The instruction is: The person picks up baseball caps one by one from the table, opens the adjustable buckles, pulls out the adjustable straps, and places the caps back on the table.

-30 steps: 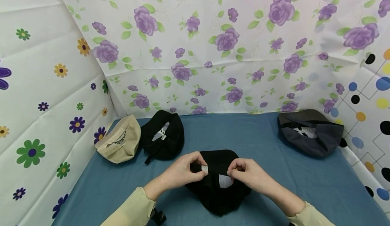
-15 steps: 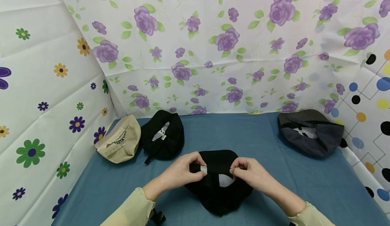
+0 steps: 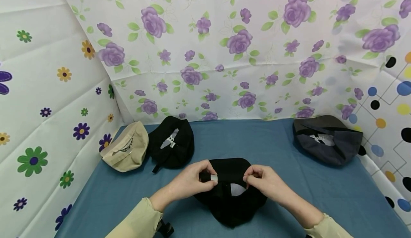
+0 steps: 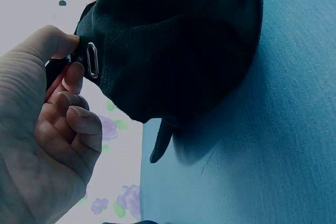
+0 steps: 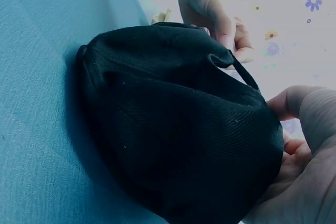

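A black cap (image 3: 236, 209) sits on the blue cloth between both hands, its pale inner lining showing through the opening. At the opening's left edge, the left hand (image 3: 194, 180) pinches the cap's strap between thumb and forefinger, beside a small light tab (image 3: 213, 177). The left wrist view shows an oval metal buckle (image 4: 92, 60) on the cap close to those fingertips. Opposite, the right hand (image 3: 265, 181) pinches the right edge of the opening. Seen from the right wrist, the crown (image 5: 184, 129) bulges, with a narrow strap (image 5: 245, 73) arching over the gap.
A beige cap (image 3: 126, 148) with dark lettering and another black cap (image 3: 181, 145) lie side by side at the back left. At the back right lies a dark grey cap (image 3: 345, 145). Patterned fabric walls (image 3: 205, 88) enclose the blue cloth (image 3: 289, 209).
The right hand has shifted slightly right with the edge it pinches, and the left hand a touch left. The other caps have stayed put.
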`<state>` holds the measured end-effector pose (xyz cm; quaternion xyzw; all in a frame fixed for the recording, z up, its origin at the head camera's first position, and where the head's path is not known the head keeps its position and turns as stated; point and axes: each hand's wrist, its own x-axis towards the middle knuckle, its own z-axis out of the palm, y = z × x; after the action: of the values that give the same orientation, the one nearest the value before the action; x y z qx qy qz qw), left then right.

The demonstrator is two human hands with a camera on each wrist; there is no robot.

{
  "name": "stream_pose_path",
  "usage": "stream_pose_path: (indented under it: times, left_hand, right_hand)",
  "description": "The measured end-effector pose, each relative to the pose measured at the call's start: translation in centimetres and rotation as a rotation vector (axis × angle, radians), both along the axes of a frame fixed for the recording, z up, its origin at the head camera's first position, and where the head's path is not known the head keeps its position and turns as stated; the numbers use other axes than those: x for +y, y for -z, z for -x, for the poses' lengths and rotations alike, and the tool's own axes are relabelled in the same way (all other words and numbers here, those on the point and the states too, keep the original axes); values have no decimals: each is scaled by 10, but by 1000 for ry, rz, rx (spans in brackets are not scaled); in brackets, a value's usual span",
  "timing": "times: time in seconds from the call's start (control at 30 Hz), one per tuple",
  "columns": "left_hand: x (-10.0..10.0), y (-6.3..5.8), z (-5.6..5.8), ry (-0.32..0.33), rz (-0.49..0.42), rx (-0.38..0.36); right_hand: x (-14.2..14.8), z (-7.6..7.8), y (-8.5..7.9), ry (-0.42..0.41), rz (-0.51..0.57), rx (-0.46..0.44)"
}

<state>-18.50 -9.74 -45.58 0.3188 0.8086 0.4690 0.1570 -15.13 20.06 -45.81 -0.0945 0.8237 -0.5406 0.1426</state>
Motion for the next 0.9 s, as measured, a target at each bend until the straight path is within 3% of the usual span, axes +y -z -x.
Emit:
stream_pose_path:
  times: [0.5, 0.9]
  left_hand:
    - [-2, 1, 0, -16, 20, 16]
    - [-2, 0, -1, -40, 18, 27]
  right_hand:
    - [1, 0, 3, 56, 7, 19]
    - [2, -5, -1, 70, -5, -34]
